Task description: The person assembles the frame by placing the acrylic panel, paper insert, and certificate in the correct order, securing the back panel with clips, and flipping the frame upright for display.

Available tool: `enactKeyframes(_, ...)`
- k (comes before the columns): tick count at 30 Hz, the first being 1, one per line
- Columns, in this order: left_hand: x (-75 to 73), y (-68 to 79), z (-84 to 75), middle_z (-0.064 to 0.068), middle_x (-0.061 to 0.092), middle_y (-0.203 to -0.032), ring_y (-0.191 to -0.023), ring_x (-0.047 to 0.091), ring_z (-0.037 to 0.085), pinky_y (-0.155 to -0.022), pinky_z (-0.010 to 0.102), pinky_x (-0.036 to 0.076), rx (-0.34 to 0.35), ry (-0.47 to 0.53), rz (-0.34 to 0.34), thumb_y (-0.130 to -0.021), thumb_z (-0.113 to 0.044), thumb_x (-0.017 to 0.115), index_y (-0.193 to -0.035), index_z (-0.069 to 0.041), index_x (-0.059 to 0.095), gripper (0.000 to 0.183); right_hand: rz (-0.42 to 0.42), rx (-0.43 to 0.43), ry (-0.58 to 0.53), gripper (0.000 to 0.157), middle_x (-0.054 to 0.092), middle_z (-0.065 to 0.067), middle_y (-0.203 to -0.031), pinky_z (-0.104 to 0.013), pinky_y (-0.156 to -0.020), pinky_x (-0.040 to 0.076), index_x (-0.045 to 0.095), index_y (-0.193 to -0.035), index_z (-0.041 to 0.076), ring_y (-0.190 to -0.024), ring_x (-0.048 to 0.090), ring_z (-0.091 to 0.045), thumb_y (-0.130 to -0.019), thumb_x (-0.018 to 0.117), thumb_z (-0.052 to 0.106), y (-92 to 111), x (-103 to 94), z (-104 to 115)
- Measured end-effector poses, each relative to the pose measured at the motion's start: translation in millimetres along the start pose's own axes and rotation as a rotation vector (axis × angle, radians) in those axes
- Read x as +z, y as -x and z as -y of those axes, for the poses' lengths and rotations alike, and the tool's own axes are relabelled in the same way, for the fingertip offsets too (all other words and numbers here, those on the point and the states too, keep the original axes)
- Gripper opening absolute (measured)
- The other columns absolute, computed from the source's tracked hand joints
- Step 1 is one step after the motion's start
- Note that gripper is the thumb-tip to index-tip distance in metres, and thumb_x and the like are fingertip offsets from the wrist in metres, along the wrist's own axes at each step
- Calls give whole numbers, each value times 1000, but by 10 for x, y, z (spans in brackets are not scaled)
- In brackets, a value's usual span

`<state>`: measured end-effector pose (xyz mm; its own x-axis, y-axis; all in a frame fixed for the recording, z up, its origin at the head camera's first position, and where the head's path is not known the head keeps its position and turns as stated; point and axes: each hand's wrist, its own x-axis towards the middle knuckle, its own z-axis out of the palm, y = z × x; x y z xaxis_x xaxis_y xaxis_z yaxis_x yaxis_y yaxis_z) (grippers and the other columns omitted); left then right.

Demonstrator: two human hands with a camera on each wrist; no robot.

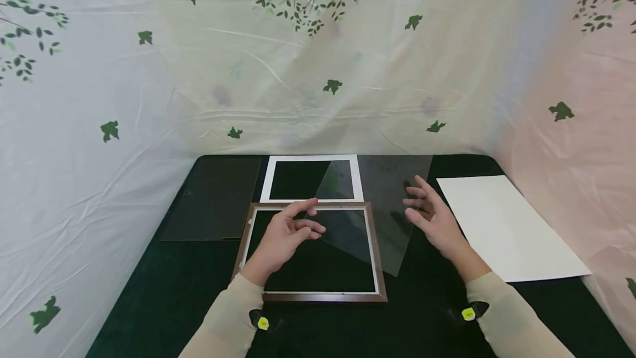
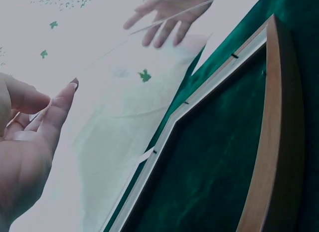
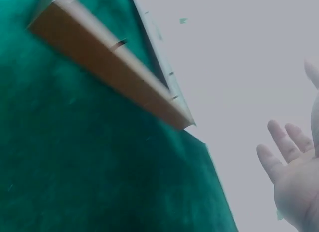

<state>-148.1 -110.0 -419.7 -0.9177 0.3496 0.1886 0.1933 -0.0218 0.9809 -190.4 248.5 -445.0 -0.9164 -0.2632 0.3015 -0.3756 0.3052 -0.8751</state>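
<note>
Pale leaf-print cloth (image 1: 278, 115) backs a dark-green tabletop (image 1: 164, 286); from afar, I see the left hand (image 1: 285, 233) pinching a thin, clear, flat sheet (image 1: 382, 192), which overlaps a brown wooden rectangular frame (image 1: 325, 297); the right hand (image 1: 434, 222) spreads its fingers, its grip loose, contact uncertain; I judge this sheet-positioning, the next move calling for level support and squared edges.

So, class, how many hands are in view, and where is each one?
2. The left hand is over the brown frame, pinching a clear sheet; the right hand is near that sheet's right edge. No others show.
</note>
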Motion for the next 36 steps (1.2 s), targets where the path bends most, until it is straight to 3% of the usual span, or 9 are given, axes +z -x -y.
enactKeyframes(2,-36,10,-4,15,47,-119,-97,67,27,-84,33,54,-4,-11,-4,-92,13,54,-140,-15,49,56,-30,-1,-98,71,36,-19,-145,-15,-90,45,15,-155,18,-120,52,-19,-98,55,8,-27,-18,39)
enactKeyframes(6,-107,18,11,16,48,-121,-98,66,29,-85,34,54,-13,-16,-11,-92,12,53,-139,-14,49,54,-92,5,-293,68,34,-24,-141,-18,-89,48,17,-155,15,-112,57,-10,-98,53,5,-61,-57,78)
enactKeyframes(12,-184,18,71,13,51,-127,-97,66,30,-83,36,55,-26,-1,-68,-95,7,52,-136,-13,52,46,-165,23,-492,66,37,-19,-134,-22,-84,51,19,-154,14,-98,64,-13,-98,52,2,-48,-90,51)
enactKeyframes(19,-218,-7,130,14,55,-126,-93,65,28,-77,36,57,-32,109,-175,-97,-1,53,-131,-8,54,35,-203,38,-603,66,50,-9,-117,-25,-80,53,20,-154,15,-86,68,-16,-98,52,3,2,-117,23)
enactKeyframes(27,-305,-16,135,15,55,-124,-88,63,23,-75,29,56,-84,172,-319,-99,0,46,-131,-3,50,33,-155,91,-671,66,69,-3,-97,-26,-80,54,16,-154,15,-81,69,-15,-99,50,2,45,-151,36)
enactKeyframes(32,-379,-18,124,16,56,-125,-86,62,20,-77,29,55,-141,215,-405,-101,-1,39,-130,0,49,31,-62,131,-631,58,72,-3,-98,-25,-79,54,22,-151,4,-82,69,-13,-100,49,7,90,-141,62)
enactKeyframes(36,-426,-9,126,15,54,-127,-90,61,20,-85,28,53,-186,311,-475,-103,-5,39,-130,1,49,30,-21,191,-624,49,70,-3,-106,-24,-76,55,27,-144,0,-82,69,-13,-101,49,9,145,-76,61)
